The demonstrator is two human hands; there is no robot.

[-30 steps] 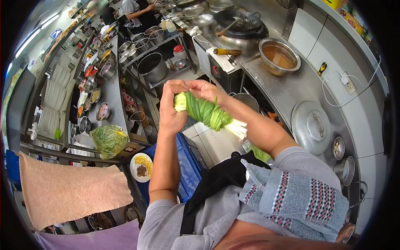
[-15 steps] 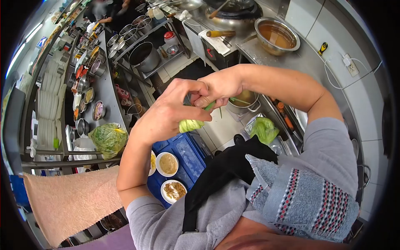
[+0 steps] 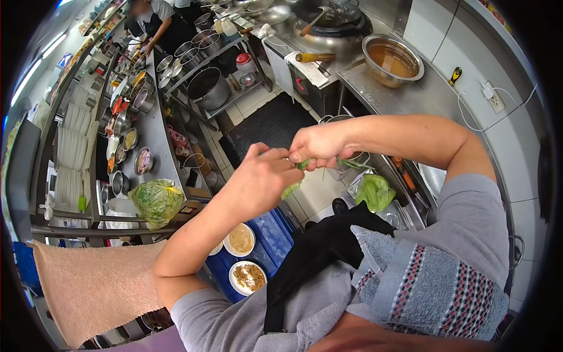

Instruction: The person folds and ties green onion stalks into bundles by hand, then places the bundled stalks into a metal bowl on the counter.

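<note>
My left hand (image 3: 264, 179) is wrapped round a bundle of leafy greens (image 3: 290, 189), and most of the bundle is hidden behind its fingers. Against it, my right hand (image 3: 321, 145) pinches green leaf strands (image 3: 355, 165), whose loose ends stick out to the right. Both hands meet in front of my chest, above the floor. Below them, a bowl of pale food (image 3: 240, 239) and a bowl of brown food (image 3: 247, 277) stand on a blue lid (image 3: 268, 237).
A bag of greens (image 3: 156, 201) sits at the left counter's end; another green bag (image 3: 375, 192) is at lower right. A metal bowl of brown liquid (image 3: 393, 60) stands on the right counter. Farther back, a person (image 3: 153, 23) stands by the left counter.
The bundle, earlier fully visible across both hands, is now mostly covered by my left hand. My right hand has moved right, drawing leaf strands outward. The view has shifted, showing the bowls.
</note>
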